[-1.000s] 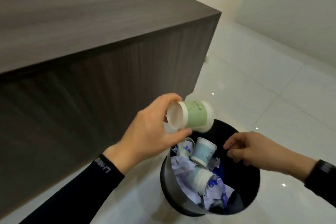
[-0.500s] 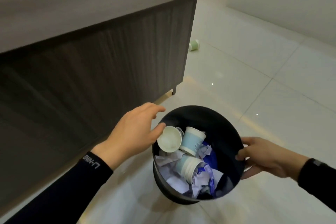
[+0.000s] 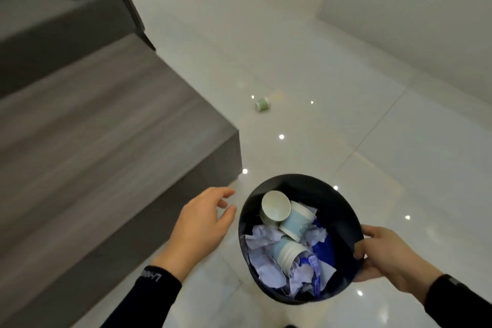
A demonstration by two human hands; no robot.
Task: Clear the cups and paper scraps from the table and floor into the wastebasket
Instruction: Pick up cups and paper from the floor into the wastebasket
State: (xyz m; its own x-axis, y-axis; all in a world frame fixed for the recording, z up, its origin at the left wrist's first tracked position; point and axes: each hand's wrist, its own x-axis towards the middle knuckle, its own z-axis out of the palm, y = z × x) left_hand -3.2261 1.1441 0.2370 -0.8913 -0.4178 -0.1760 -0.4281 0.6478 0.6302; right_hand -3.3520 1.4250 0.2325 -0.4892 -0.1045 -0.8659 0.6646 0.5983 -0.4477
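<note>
The black wastebasket (image 3: 343, 210) is tilted toward me at the bottom centre. Inside lie a green cup with its white mouth up (image 3: 275, 209), two pale blue cups (image 3: 296, 222) and crumpled white and blue paper scraps (image 3: 263, 263). My right hand (image 3: 386, 255) grips the basket's right rim. My left hand (image 3: 203, 224) hovers just left of the rim, fingers apart and holding nothing. A green cup (image 3: 262, 104) lies on its side on the floor farther ahead.
The dark wood table (image 3: 101, 141) fills the left side, its corner close to the basket. A grey sofa (image 3: 53, 13) stands behind it at the top left. White glossy floor tiles (image 3: 346, 88) stretch ahead, and a pale wall (image 3: 415, 8) rises at the right.
My left hand dropped the green cup into the basket and drew back empty. My right hand took hold of the rim. The view swung up and the floor cup came into sight.
</note>
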